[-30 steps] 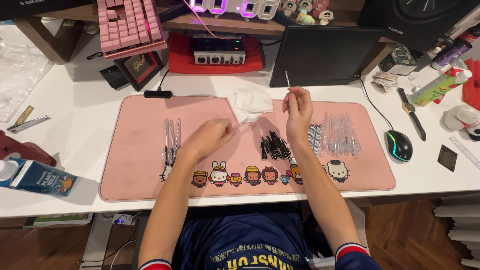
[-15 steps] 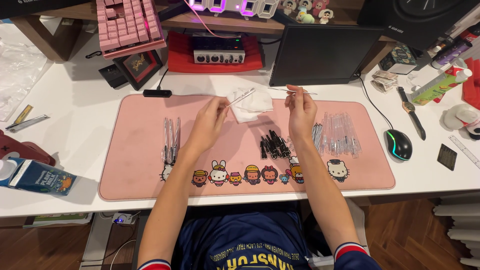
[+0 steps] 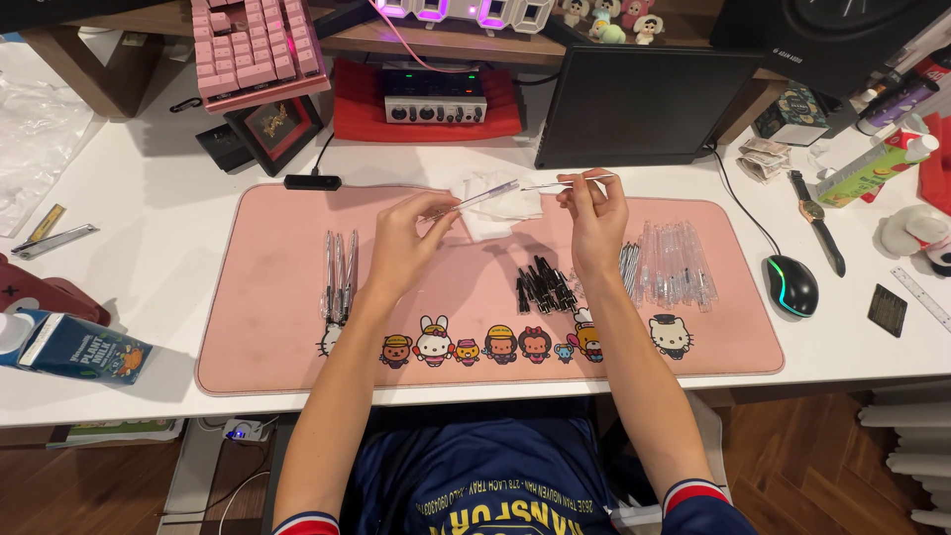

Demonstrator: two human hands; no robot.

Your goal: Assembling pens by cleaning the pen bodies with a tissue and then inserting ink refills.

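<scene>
Above the middle of the pink desk mat (image 3: 258, 327), both hands are raised and turned toward each other so that two slim parts line up end to end. The left hand (image 3: 401, 243) pinches a clear pen barrel (image 3: 480, 197) between thumb and fingertips, angled up and to the right, its open end facing the other hand. The right hand (image 3: 592, 208) closes its thumb and forefinger on a thin refill (image 3: 555, 183), held almost level with its tip aimed at that barrel end; the two parts are near but apart. Holding them high and close to the eyes looks like a way to sight the narrow opening. Sorted piles lie within easy reach below: finished pens (image 3: 339, 272) at the left, black caps (image 3: 543, 287) in the middle, clear barrels (image 3: 674, 263) at the right, and a crumpled white tissue (image 3: 500, 203) just behind the hands. Compared with a second ago, the refill has swung from upright to nearly horizontal, and the left hand has risen from the mat, bringing its barrel up to face it.
</scene>
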